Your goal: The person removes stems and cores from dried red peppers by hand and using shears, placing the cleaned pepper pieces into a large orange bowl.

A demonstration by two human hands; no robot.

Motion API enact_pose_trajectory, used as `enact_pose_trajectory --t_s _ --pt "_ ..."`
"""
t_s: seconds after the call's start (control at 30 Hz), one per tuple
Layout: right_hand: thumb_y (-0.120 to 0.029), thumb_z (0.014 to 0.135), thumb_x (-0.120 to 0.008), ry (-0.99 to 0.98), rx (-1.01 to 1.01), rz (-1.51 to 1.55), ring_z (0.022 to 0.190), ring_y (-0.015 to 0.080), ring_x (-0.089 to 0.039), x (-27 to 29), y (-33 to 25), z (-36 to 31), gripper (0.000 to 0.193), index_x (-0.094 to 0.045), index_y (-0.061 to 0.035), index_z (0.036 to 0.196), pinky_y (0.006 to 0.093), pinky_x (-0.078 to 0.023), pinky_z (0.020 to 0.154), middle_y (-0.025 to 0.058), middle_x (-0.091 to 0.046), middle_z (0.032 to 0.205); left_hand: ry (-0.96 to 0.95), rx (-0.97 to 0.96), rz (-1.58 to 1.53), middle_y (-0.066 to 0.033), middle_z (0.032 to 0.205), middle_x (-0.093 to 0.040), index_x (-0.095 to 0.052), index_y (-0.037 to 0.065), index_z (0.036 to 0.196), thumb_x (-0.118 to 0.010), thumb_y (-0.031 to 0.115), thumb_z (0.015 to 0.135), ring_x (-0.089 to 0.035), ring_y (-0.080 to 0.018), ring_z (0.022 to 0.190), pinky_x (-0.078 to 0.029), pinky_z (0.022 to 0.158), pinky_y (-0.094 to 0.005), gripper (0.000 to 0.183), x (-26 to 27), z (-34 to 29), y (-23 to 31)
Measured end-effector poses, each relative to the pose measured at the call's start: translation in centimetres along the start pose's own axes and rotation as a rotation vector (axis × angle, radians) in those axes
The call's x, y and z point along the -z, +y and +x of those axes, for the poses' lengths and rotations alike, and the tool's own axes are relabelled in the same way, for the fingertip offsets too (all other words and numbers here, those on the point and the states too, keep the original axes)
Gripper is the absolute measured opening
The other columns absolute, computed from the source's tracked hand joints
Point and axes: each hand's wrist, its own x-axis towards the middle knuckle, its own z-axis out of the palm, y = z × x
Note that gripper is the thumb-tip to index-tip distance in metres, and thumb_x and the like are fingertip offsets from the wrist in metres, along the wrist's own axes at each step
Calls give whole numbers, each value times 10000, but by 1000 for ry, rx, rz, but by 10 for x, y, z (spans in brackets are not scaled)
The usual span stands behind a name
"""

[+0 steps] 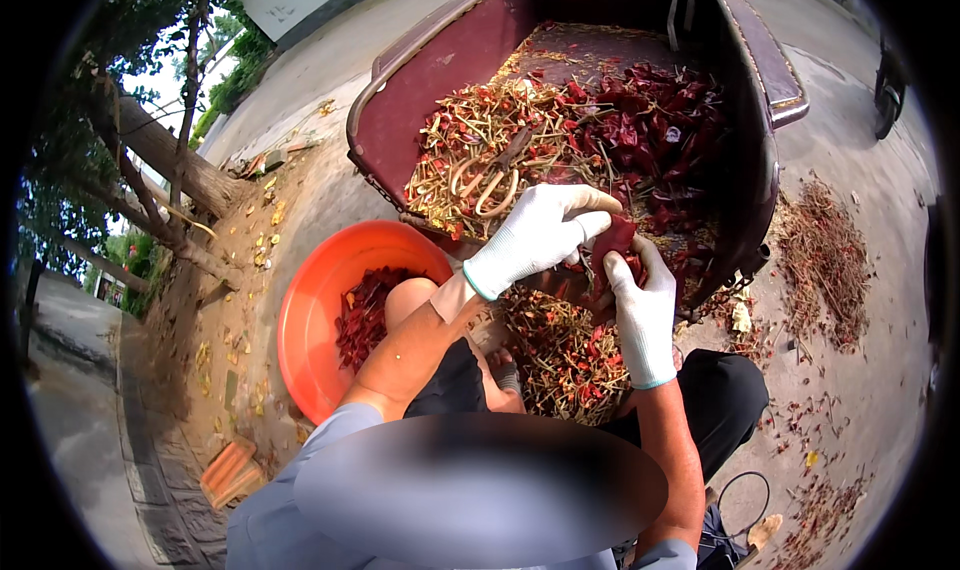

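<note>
A dark red dried chili pepper (617, 235) is held between my two hands in front of the cart bed. My left hand (548, 225), in a white knitted glove, pinches at its upper left side. From below, my right hand (645, 305), gloved alike, grips it between thumb and fingers. Just beyond my left hand, a pair of scissors (498, 178) with pale looped handles lies on a heap of cut stems (445, 150). Whole dark red chilies (665, 125) are piled at the right of the bed.
The maroon metal cart (430, 55) stands before me. An orange basin (305, 300) with red chilies (365, 310) sits by my left leg. Stem scraps (565, 360) cover the ground between my feet; another scrap pile (825, 260) lies right. Bricks (232, 473) and a tree (165, 140) are at left.
</note>
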Motion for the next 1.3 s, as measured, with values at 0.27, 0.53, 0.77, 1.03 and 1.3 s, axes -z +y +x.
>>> enact_pose_trajectory --t_s 0.27,0.53,0.77,1.03,1.3 --pt "-89 925 -541 -77 -224 52 522 85 -548 7 -6 -3 144 -562 -16 1047 261 -500 406 36 -584 751 327 -192 662 -106 1025 -740 -670 156 1246 -650 358 898 -716 -239 909 -551 826 -373 403 0 113 -33" --pt "-129 919 -559 -114 -267 127 543 80 -539 7 -6 -1 170 -569 -39 1063 244 -515 406 26 -561 739 297 -85 1134 -87 1029 -711 -703 168 1079 -647 414 890 -685 -274 985 -542 814 -409 315 -17 184 -45" --pt "-238 824 -749 31 43 -290 650 139 -611 7 7 7 320 -624 -29 1032 313 -532 629 66 -637 772 424 -82 767 -90 965 -737 -733 159 1036 -630 381 894 -704 -266 924 -548 808 -402 283 -3 129 -36" --pt "-209 732 -821 148 536 -694 680 203 -649 2 5 1 542 -646 -119 1236 321 -530 644 79 -674 874 -22 -12 71 -22 863 -695 -701 1 1018 -675 230 935 -600 -63 787 -502 702 -258 245 -3 -8 -8" --pt "-155 803 -764 -28 358 -426 691 185 -634 5 14 2 308 -683 -40 1078 296 -501 643 93 -669 869 6 -51 -149 -13 800 -692 -702 12 1011 -643 191 960 -588 -40 691 -463 605 -215 195 -5 -35 -17"
